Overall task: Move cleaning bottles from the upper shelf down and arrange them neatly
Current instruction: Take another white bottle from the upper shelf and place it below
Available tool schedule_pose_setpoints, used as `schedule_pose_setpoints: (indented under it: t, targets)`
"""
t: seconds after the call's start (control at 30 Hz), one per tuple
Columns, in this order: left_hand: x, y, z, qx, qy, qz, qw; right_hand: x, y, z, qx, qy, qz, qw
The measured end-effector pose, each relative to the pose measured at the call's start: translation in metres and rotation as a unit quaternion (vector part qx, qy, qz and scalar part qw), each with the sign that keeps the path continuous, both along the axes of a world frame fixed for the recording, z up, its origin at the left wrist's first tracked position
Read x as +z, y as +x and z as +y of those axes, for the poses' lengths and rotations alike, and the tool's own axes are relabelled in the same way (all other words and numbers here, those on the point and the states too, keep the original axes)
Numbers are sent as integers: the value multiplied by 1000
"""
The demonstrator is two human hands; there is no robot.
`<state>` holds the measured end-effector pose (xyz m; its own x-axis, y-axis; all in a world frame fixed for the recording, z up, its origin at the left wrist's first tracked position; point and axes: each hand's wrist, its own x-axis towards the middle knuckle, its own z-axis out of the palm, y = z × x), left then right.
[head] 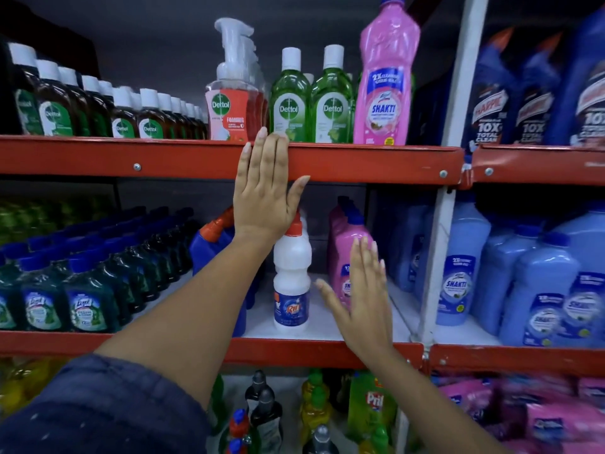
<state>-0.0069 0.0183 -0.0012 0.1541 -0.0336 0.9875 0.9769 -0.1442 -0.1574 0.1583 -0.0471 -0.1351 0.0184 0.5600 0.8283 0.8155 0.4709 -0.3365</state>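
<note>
A tall pink Shakti bottle point(385, 80) stands on the upper shelf point(360, 162), right of two green Dettol bottles point(311, 99) and a pump bottle point(234, 103). My left hand point(266, 188) is raised flat against the red shelf edge, fingers apart, holding nothing. On the middle shelf point(327, 322) a white bottle with a red cap point(291, 276) stands alone beside a row of pink Shakti bottles point(342, 257). My right hand point(361, 290) is spread in front of those pink bottles, empty.
Brown Dettol bottles point(98, 106) fill the upper left. Dark green Lizol bottles point(82, 276) crowd the middle left. Blue bottles point(523, 273) sit right of the white upright post point(435, 257). More bottles point(314, 407) stand on the shelf below.
</note>
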Motion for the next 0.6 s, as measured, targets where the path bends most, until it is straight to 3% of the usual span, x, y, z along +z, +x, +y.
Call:
schedule_pose_setpoints:
  t: [0.13,0.3,0.5,0.6]
  targets:
    - [0,1,-4,-7,-20,0,1000,38,21,-10,-53,75,-35,995]
    - [0,1,-7,-17,-31,-1,999,105,41,-13,-31,169,-11,985]
    - [1,1,-9,-9,-43,-4,999,188,64,-8,-36,145,32,988]
    - [1,1,-9,-3,-48,-3,999,228,74,3,9,72,74,995]
